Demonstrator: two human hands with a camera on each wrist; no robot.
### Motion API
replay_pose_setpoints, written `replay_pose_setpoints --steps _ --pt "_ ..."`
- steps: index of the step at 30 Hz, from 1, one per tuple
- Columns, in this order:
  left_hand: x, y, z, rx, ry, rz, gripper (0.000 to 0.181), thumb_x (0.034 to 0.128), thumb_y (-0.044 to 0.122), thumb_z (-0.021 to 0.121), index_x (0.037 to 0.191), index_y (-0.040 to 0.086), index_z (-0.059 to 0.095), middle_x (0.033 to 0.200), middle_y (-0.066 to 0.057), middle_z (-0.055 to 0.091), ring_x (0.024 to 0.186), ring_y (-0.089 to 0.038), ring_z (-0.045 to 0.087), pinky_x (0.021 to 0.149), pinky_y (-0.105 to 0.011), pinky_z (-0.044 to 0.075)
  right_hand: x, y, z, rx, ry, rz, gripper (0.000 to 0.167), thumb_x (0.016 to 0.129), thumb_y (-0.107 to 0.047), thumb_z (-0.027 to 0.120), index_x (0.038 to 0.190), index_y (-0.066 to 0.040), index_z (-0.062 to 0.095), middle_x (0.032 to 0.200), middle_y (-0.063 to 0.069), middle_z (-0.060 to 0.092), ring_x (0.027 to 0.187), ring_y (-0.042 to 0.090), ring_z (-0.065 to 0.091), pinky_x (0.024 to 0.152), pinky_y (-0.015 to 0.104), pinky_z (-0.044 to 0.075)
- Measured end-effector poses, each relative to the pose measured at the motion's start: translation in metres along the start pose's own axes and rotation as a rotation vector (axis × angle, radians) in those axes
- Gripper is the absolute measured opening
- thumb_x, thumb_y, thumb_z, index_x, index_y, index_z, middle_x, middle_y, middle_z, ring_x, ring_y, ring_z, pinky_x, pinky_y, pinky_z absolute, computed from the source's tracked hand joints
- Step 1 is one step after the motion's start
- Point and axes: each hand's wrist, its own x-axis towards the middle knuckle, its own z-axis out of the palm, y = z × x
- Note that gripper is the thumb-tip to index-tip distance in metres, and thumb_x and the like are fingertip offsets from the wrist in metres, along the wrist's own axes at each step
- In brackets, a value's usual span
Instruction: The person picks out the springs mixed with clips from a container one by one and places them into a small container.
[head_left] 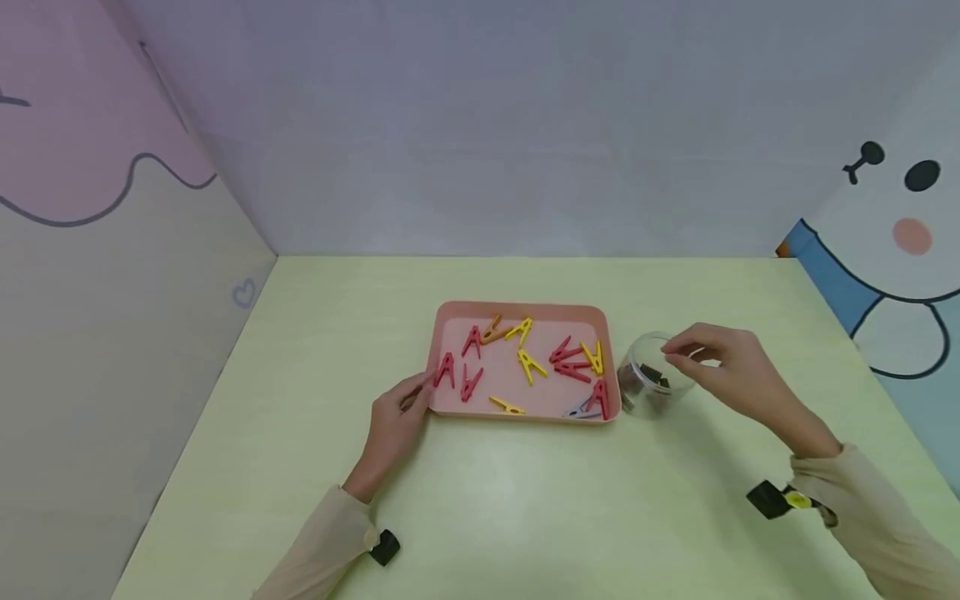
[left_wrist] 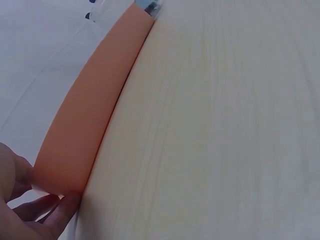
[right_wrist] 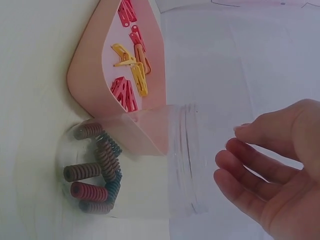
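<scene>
A pink tray point(head_left: 517, 415) holds several plastic clothespins in red, yellow, orange and grey-blue, among them a yellow clothespin point(head_left: 531, 367) near its middle. My left hand point(head_left: 397, 421) holds the tray's front left corner, its fingers against the outer wall point(left_wrist: 90, 110). A clear jar point(head_left: 660, 387) stands against the tray's right side. Inside the jar lie several coil springs, brown, dark blue and a red coil spring point(right_wrist: 90, 192). My right hand point(head_left: 716, 367) hovers over the jar's mouth, fingers loosely bent, with nothing visible between the fingertips.
The pale wooden table point(head_left: 525, 508) carries the tray and jar. A plain light wall point(head_left: 517, 142) rises behind it, with printed panels at the left and right sides.
</scene>
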Motion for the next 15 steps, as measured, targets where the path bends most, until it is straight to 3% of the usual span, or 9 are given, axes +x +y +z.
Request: replay_pose_setpoints --steps 7,15 --pt "-0.002 -0.005 -0.006 0.020 0.010 0.002 0.029 0.0947 0.015 0.059 0.123 0.012 0.065 0.123 -0.005 0.062 0.115 -0.020 0.057 0.092 -0.039 0.049 -0.002 0.005 -0.007 -0.001 0.036 0.004 0.013 0.083 -0.001 0.070 0.092 -0.010 0.071 0.089 -0.001 0.067 0.077 0.000 0.059 0.067 0.008 0.047" --pt "-0.004 -0.005 -0.015 0.050 -0.104 -0.039 0.034 0.0946 0.022 0.059 0.128 0.016 0.061 0.129 -0.003 0.058 0.114 -0.021 0.056 0.093 -0.040 0.048 -0.014 0.016 -0.008 0.004 0.118 0.096 0.012 0.086 -0.005 0.068 0.098 -0.007 0.070 0.092 0.006 0.067 0.080 -0.007 0.054 0.067 0.005 0.045"
